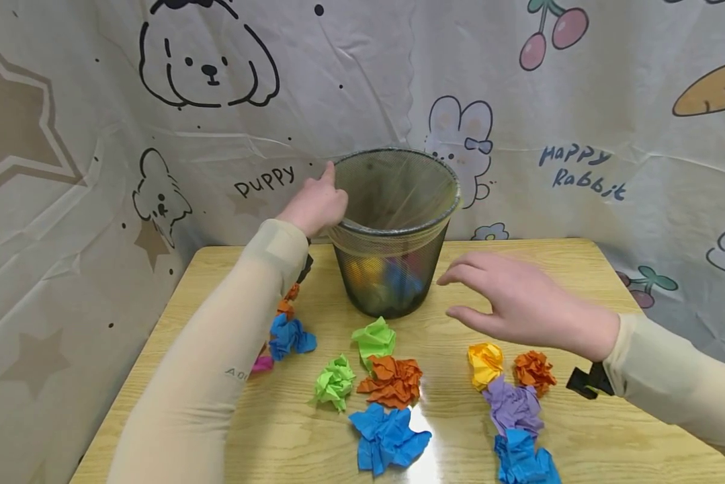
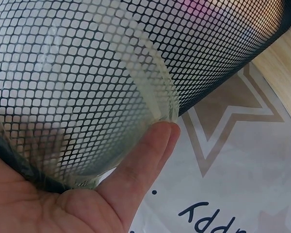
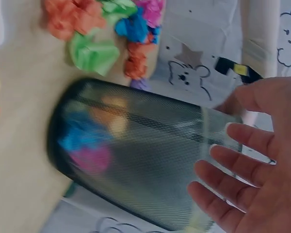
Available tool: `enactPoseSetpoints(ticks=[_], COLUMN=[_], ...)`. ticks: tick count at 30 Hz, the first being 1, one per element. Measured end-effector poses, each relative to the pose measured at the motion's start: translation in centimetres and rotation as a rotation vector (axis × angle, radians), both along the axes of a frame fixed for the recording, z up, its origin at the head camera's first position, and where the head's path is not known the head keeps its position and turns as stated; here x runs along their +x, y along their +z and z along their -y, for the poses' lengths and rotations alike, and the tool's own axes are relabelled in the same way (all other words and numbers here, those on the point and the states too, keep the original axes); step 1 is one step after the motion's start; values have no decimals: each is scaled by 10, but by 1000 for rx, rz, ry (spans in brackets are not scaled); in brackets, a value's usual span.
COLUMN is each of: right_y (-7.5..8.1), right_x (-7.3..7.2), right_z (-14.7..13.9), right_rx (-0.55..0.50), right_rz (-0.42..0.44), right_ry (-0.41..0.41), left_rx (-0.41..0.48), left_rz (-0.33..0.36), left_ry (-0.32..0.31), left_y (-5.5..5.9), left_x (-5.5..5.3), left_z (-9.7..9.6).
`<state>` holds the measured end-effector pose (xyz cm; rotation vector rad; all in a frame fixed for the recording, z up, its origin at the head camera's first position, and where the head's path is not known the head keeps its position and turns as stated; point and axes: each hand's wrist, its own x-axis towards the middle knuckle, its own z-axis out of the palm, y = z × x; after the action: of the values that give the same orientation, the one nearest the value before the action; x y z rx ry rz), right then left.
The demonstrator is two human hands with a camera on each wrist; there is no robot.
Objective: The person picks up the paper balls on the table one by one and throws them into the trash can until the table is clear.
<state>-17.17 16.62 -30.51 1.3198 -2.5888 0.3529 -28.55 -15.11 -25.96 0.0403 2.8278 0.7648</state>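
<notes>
A black mesh wastebasket (image 1: 362, 296) stands upright at the table's back, with crumpled paper (image 1: 401, 279) showing through its mesh. A clear bin liner (image 2: 160, 77) lines it and folds out over the rim. At the rim's left side, my left hand (image 1: 316, 205) pinches the liner's folded edge; one finger points up in the head view, and the left wrist view shows fingertips at the edge. To the right of the basket, my right hand (image 1: 513, 296) hovers over the table with its fingers loosely bent, holding nothing. It does not touch the basket in the head view.
Crumpled paper balls lie about the wooden table (image 1: 453, 430): green (image 1: 334, 383), orange (image 1: 392, 381) and blue (image 1: 388, 438) in front, yellow (image 1: 485, 365) and purple (image 1: 513, 407) at right. More, including a blue one (image 1: 291, 336), are partly behind my left forearm. A printed curtain (image 1: 350, 81) hangs behind.
</notes>
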Motion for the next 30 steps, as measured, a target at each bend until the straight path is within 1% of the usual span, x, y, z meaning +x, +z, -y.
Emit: enactPoseSetpoints(ticks=[5, 11, 14, 20, 22, 26, 30], right_y=[-27, -54, -64, -83, -89, -101, -107], right_x=[9, 10, 9, 9, 10, 13, 14], right_z=[-11, -21, -24, -32, -34, -35, -34], right_rx=[61, 102, 124, 214, 228, 227, 231], right_rz=[88, 167, 231, 453, 508, 565, 594], right_ry=[-44, -105, -137, -200, -212, -227, -227], left_rx=[-13, -2, -5, -6, -1, -2, -7], left_rz=[-5, -5, -1, 0, -1, -13, -8], left_ry=[2, 13, 16, 27, 27, 25, 35], left_y=[0, -1, 1, -1, -2, -3, -5], left_x=[-1, -1, 0, 0, 0, -1, -3], left_z=[0, 0, 0, -2, -2, -2, -3])
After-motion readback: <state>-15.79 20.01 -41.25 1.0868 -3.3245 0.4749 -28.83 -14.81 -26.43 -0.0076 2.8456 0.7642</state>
